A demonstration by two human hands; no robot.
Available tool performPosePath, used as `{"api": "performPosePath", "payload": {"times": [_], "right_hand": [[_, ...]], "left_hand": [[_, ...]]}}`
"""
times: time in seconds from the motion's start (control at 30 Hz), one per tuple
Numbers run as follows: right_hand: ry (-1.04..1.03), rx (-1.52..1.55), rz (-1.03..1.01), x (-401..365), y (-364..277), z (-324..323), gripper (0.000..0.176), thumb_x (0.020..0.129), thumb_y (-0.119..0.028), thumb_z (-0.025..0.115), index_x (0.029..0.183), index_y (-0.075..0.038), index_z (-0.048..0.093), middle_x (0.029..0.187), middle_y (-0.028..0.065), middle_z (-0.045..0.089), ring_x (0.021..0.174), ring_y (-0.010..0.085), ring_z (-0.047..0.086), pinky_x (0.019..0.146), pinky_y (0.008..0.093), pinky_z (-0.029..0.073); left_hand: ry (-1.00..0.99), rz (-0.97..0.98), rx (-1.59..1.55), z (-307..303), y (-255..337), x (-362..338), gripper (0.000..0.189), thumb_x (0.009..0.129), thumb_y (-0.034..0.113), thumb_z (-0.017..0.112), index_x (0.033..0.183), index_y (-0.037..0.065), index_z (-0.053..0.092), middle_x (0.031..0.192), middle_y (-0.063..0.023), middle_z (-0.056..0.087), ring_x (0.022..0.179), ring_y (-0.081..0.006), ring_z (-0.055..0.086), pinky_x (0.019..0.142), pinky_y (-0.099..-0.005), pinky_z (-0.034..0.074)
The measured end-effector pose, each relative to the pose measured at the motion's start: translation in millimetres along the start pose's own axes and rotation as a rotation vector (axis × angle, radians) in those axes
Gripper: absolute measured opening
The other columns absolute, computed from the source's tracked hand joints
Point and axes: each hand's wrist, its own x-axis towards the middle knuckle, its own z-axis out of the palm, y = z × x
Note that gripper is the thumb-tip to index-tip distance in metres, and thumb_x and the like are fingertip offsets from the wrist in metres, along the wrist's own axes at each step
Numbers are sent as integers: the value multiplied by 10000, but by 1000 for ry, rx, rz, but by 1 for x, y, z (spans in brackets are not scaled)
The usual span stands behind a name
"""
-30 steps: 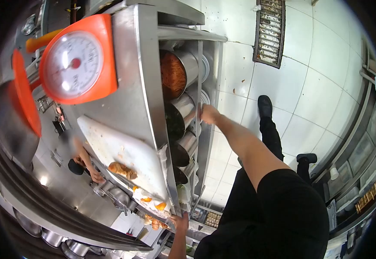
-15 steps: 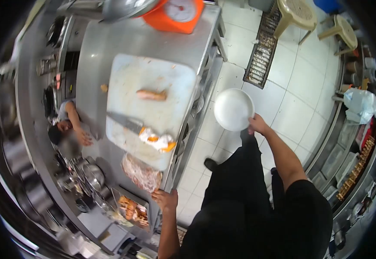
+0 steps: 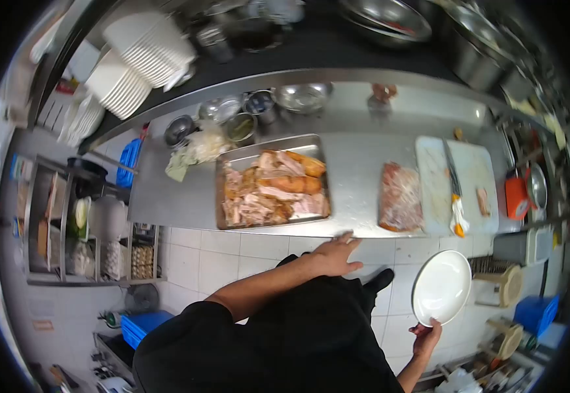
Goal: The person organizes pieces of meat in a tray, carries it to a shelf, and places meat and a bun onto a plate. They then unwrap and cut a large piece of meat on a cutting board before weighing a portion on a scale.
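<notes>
My right hand [image 3: 427, 334] grips the rim of a white round plate [image 3: 442, 288], held out over the floor beside the steel table [image 3: 353, 154]. Fingers spread, my left hand [image 3: 337, 255] is at the table's front edge and looks to hold nothing. Behind it to the left, a metal tray [image 3: 220, 196] carries cooked meat [image 3: 278, 187], partly sliced. Plastic-wrapped raw meat [image 3: 401, 196] lies right of the tray. Beside that, a white cutting board [image 3: 471, 164] bears a knife [image 3: 452, 173] with a white-and-orange handle and a small meat piece [image 3: 482, 202].
Metal bowls [image 3: 303, 97] and containers line the table's back. Above runs a shelf [image 3: 245, 82] with stacked white dishes [image 3: 118, 82] and pots. An orange scale [image 3: 516, 196] stands at the right end. Stools [image 3: 499, 285] and a blue bin [image 3: 537, 314] are on the floor at right.
My view has swung round to face the table and the meat tray. The plate stays in my right hand; my left hand has moved along the table edge, from beside the wrapped meat toward the tray.
</notes>
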Motion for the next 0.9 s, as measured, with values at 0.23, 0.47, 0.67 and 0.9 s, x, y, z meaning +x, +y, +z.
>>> {"api": "performPosePath", "payload": {"times": [0.23, 0.47, 0.67, 0.9], "right_hand": [[-371, -175, 13, -45, -27, 208, 458, 875, -332, 641, 1124, 47, 578, 735, 119, 647, 478, 199, 580, 492, 413, 580], [-973, -544, 54, -41, -35, 372, 388, 1054, -286, 540, 1099, 85, 645, 831, 119, 706, 599, 182, 663, 556, 317, 596], [-1337, -774, 71, -54, -35, 469, 322, 1119, -310, 511, 1173, -12, 622, 924, 85, 724, 741, 133, 677, 697, 275, 583], [-1189, -830, -50, -63, -27, 511, 299, 1105, -308, 538, 1151, -33, 644, 936, 53, 713, 766, 110, 667, 696, 272, 588]], "left_hand": [[-69, 88, -679, -57, -64, -73, 758, 1079, 598, 452, 1553, 7, 414, 1489, -204, 550, 1373, -303, 535, 1131, -393, 435], [760, -109, -1444, -57, -114, -132, 507, 1099, 373, 554, 1414, -24, 574, 1253, -130, 704, 1098, -180, 674, 952, -344, 550], [1253, -339, -1500, -40, -213, -211, 590, 1100, 466, 510, 1310, -76, 618, 1166, -130, 732, 1013, -198, 702, 904, -350, 551], [1438, -450, -1440, -36, -386, -274, 633, 1115, 484, 446, 1409, -65, 559, 1305, -206, 680, 1170, -316, 688, 971, -448, 580]]}}
